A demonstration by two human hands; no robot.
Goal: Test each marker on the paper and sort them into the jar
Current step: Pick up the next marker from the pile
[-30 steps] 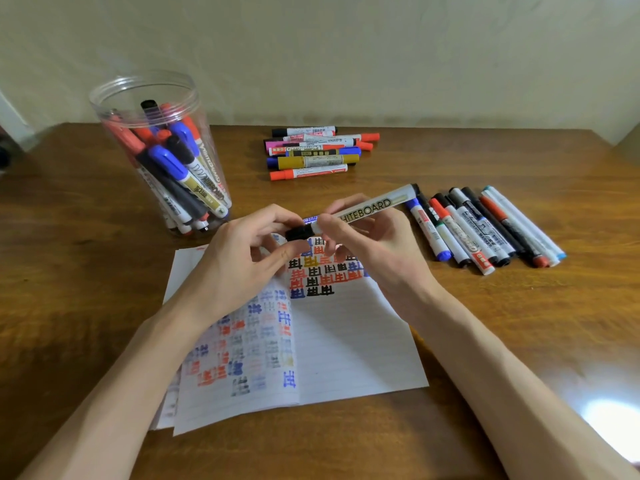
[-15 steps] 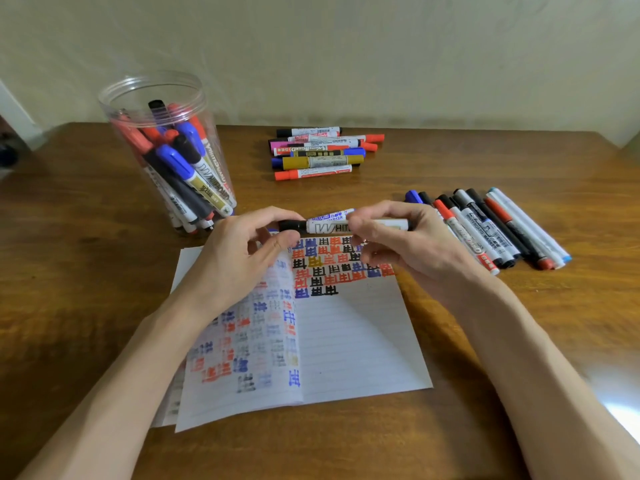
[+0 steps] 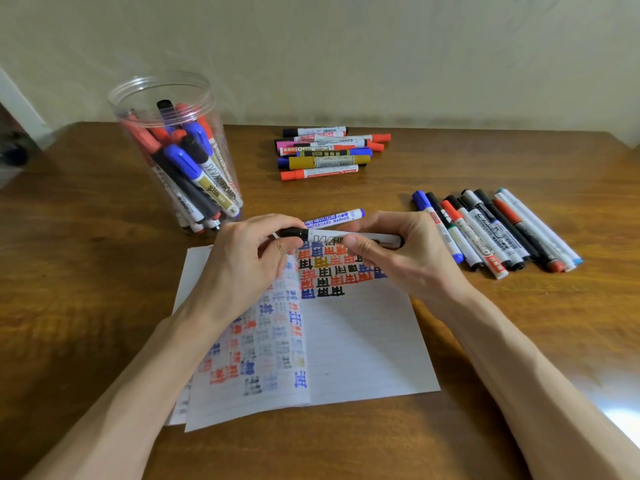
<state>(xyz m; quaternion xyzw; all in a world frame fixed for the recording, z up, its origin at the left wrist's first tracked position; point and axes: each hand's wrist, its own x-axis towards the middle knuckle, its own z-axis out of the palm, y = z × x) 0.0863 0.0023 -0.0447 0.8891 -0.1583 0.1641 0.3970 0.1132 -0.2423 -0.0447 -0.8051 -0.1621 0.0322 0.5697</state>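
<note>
head view, left to right: the jar point(image 3: 207, 109) stands at the back left of the table, already holding many markers. the left hand point(image 3: 242, 268) pinches the black cap point(image 3: 293, 233) of the marker point(image 3: 327, 239), which lies level just above the top of the paper point(image 3: 363, 341). the right hand point(image 3: 401, 261) curls round its white barrel. whether the cap is coming off or going on, i cannot tell. either way, work it straight along the barrel, hands close together, tip clear of the fingers. a row of markers point(image 3: 491, 233), likely waiting their turn, lies at the right.
</note>
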